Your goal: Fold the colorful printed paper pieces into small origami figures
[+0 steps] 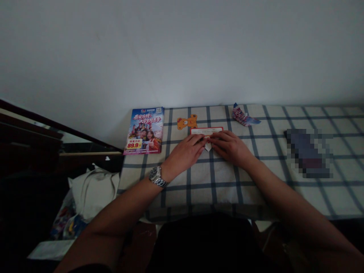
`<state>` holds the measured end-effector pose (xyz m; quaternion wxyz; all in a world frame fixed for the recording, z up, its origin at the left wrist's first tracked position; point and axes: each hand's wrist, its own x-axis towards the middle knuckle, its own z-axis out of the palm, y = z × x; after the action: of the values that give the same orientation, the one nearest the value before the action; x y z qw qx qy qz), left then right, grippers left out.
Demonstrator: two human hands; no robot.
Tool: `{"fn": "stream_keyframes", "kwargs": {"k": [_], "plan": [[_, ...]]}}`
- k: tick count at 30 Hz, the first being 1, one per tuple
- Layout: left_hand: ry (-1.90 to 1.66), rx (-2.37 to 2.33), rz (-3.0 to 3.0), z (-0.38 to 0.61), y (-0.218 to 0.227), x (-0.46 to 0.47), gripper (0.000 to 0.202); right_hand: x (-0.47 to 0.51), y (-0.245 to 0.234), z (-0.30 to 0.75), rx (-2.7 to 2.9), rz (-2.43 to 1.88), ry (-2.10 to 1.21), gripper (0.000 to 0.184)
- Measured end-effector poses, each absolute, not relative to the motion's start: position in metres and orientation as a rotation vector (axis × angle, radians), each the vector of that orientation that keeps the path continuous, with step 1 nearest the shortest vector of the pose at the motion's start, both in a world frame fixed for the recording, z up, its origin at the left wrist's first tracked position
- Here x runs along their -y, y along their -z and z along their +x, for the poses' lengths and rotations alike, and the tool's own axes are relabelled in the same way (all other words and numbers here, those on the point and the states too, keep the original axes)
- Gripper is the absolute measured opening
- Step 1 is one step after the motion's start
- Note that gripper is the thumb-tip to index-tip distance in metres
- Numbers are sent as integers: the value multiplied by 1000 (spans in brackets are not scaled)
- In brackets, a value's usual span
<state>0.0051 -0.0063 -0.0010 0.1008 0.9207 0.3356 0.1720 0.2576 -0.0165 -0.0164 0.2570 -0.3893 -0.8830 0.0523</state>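
Observation:
A small folded sheet of paper [207, 131], white with a red edge and rows of print, lies on the checked tablecloth in front of me. My left hand [186, 151], with a metal watch on its wrist, presses its fingers closed on the paper's left side. From the right, my right hand [231, 148] pinches the same sheet, its fingertips close to those of my left hand. A pale pointed corner of the paper shows between the two hands. The fingers cover much of the folds.
A stack of colourful leaflets [145, 131] lies at the table's back left. An orange bear-shaped piece [187, 122] and a folded printed paper [244, 118] lie beyond my hands. A blurred-out dark object [308, 153] is at the right. A white bag [95, 189] stands below, left.

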Motion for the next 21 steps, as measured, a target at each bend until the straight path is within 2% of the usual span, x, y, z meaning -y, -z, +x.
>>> {"fn": "stream_keyframes", "kwargs": {"k": [21], "plan": [[-542,-962,2739,3,3,4,39,16,20,256,2338,-1036,-200,31]]}}
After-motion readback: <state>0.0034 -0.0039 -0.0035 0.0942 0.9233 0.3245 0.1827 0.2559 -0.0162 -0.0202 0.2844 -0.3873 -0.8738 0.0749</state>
